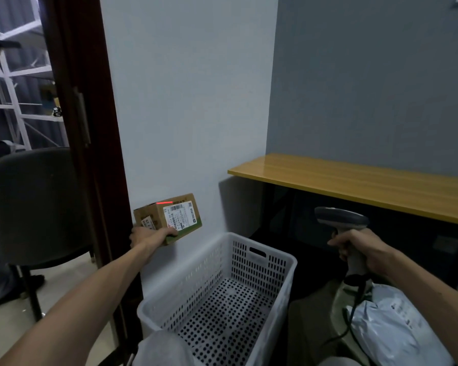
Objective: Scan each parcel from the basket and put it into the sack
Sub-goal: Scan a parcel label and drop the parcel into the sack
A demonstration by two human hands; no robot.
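My left hand grips a small cardboard parcel from below, holding it up against the pale wall left of the basket. White shipping labels face me, and a red scan line lies across the parcel's top edge. My right hand holds a grey barcode scanner by its handle, head pointed left toward the parcel. The white perforated basket stands on the floor between my arms; its visible floor is bare. At the lower right, the sack holds grey-white poly mailer parcels, with the scanner's cable trailing over them.
A yellow-topped wooden desk runs along the right wall above the sack. A dark door frame and a black office chair stand at the left. White shelving shows through the doorway, with another person's hand at the far left edge.
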